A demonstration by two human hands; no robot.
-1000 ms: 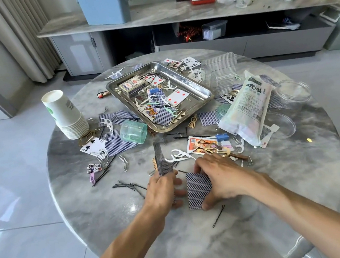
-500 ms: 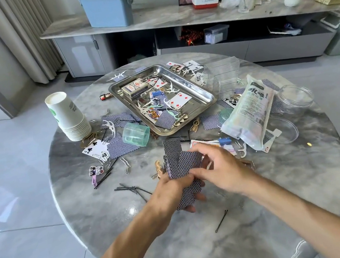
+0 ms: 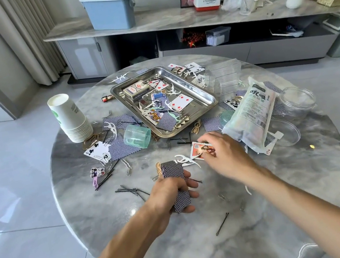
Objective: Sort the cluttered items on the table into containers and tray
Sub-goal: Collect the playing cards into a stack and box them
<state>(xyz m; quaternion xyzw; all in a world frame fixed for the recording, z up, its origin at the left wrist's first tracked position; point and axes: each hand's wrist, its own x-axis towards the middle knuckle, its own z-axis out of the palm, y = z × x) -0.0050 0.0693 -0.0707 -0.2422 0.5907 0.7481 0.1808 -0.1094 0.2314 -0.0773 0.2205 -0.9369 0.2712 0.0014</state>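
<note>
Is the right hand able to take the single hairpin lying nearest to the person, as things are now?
Probably yes. The hairpin lies alone on bare marble with nothing over it. The right hand, though, is busy at the face-up card farther away and would have to draw back.

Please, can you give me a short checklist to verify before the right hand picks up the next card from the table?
1. Left hand has a firm grip on the card stack: ok, fingers curl round it.
2. Right hand is at the face-up card: ok, fingertips are over it.
3. Card is free of clutter: not ok, a hair clip lies on it and a white floss pick touches its edge.
4. Right hand already grips the card: cannot tell, the fingers hide the contact.
5. Tray has room: ok, bare metal shows at its right end.
</note>
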